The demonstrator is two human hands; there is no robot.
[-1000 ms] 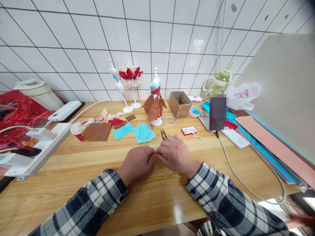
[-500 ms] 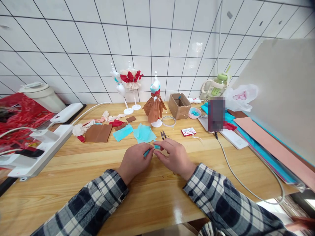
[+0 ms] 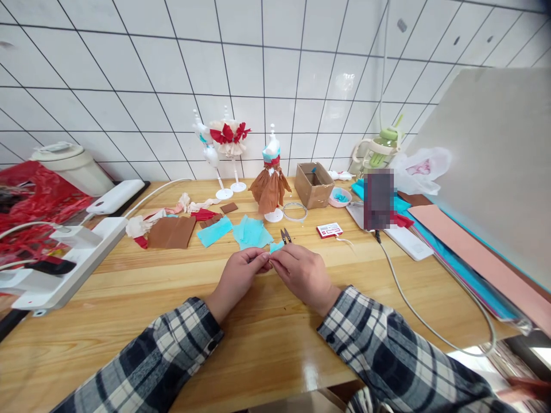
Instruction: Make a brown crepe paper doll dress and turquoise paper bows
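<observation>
My left hand [image 3: 241, 278] and my right hand [image 3: 305, 276] meet fingertip to fingertip above the table, both closed in a pinch. Between them a small piece of turquoise crepe paper [image 3: 276, 246] sticks up; the fingers hide most of it. Just beyond lie larger turquoise crepe paper sheets [image 3: 252, 232] and a turquoise strip [image 3: 215, 231]. Small thread snips [image 3: 285, 235] rest past my right knuckles, blades pointing away. Farther back stands a mini dress form [image 3: 271, 172] wearing a brown skirt, red waist and turquoise top.
Two more mini dress forms [image 3: 231, 137] stand by the tiled wall. A cardboard box [image 3: 321, 192], a wire ring [image 3: 295, 211], a pink bowl [image 3: 340, 198] and a red-and-white packet [image 3: 329, 230] are to the right. Brown paper [image 3: 172, 232] and a power strip [image 3: 81, 261] are on the left.
The turquoise piece between my fingers has turned and now stands up beyond the right fingertips. My right fingers have curled in closer against the left ones.
</observation>
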